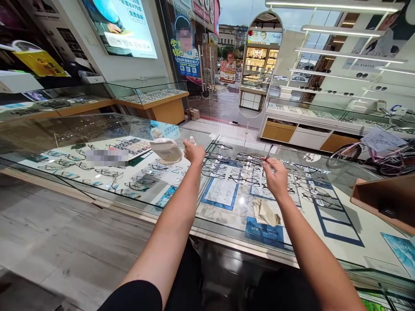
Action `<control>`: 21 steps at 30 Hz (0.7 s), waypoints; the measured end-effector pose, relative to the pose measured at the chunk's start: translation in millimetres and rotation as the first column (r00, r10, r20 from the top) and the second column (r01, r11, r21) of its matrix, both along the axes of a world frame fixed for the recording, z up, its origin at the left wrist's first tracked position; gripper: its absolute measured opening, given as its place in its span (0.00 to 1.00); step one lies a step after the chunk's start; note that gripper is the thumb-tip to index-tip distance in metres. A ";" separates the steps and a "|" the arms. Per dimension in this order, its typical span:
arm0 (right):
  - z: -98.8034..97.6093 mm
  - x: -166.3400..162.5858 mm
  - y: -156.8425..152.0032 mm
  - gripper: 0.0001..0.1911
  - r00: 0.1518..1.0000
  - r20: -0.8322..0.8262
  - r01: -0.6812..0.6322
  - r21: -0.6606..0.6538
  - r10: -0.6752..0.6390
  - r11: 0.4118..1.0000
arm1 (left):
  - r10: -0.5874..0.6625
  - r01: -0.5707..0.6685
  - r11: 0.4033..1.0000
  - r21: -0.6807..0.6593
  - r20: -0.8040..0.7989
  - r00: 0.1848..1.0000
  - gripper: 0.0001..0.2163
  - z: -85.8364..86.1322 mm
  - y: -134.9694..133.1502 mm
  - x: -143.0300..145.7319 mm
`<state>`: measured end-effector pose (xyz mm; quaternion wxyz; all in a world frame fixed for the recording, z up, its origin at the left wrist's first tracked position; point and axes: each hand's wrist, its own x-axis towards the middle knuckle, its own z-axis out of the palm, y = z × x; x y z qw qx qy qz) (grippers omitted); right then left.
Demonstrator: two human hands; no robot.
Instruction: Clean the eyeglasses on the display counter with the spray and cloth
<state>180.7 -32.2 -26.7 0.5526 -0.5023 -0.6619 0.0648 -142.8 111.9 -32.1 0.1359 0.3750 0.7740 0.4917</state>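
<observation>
My left hand (193, 152) is closed round a small white spray bottle (192, 140), whose top sticks up above the fingers, over the glass counter (97, 129). My right hand (275, 175) pinches a pair of thin-framed glasses (269, 152) by one part and holds them above the counter. A folded beige cloth (266, 212) lies on the glass just below and in front of my right hand. Several rows of glasses (240, 170) lie in the showcase under the glass, beneath both hands.
A white domed device (166, 150) stands on the counter left of my left hand. A wooden tray (382, 201) sits at the counter's right end. Behind it a pink bicycle (372, 153) is parked. An oval mirror (259, 60) and more showcases stand beyond.
</observation>
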 end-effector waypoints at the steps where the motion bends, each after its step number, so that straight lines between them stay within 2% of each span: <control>1: 0.2 -0.2 -0.3 0.18 1.000 0.003 0.002 -0.005 -0.002 1.000 | -0.006 0.006 0.999 -0.036 -0.008 1.000 0.32 -0.8 0.5 -1.9; 5: 0.6 -0.8 -1.0 0.18 1.000 0.004 0.003 -0.019 -0.003 1.000 | -0.036 0.036 0.997 -0.072 -0.006 0.999 0.20 -1.9 -0.5 -5.2; 9: 2.1 -0.5 -1.1 0.18 1.000 -0.009 0.007 -0.018 -0.007 1.000 | -0.080 0.081 0.997 0.020 -0.052 0.995 0.15 2.2 -3.2 2.6; 11: 3.7 0.7 -0.8 0.18 1.000 -0.017 0.016 -0.019 -0.016 1.000 | -0.150 0.161 0.981 0.109 -0.104 0.983 0.15 6.9 -5.7 13.9; 13: 5.2 2.9 0.0 0.19 0.999 -0.023 0.029 -0.027 -0.030 0.999 | -0.260 0.291 0.938 0.191 -0.174 0.950 0.16 11.6 -10.4 31.1; 15: 6.4 5.7 1.3 0.19 0.999 -0.033 0.040 -0.046 -0.042 0.998 | -0.413 0.457 0.849 0.266 -0.207 0.887 0.15 14.7 -18.9 53.7; 16: 6.7 7.0 2.0 0.20 0.998 -0.041 0.043 -0.056 -0.045 0.998 | -0.524 0.556 0.765 0.325 -0.188 0.831 0.15 15.4 -24.6 66.4; 18: 6.9 9.0 3.2 0.20 0.997 -0.059 0.038 -0.070 -0.042 0.997 | -0.738 0.687 0.576 0.443 -0.078 0.670 0.16 15.5 -38.6 92.3; 19: 6.9 9.5 3.6 0.21 0.997 -0.065 0.031 -0.073 -0.036 0.997 | -0.814 0.723 0.504 0.473 -0.021 0.581 0.16 15.5 -46.3 104.5; 21: 7.0 9.3 3.7 0.20 0.998 -0.069 0.010 -0.075 -0.015 0.997 | -0.901 0.742 0.415 0.526 0.126 0.415 0.16 16.5 -61.5 124.7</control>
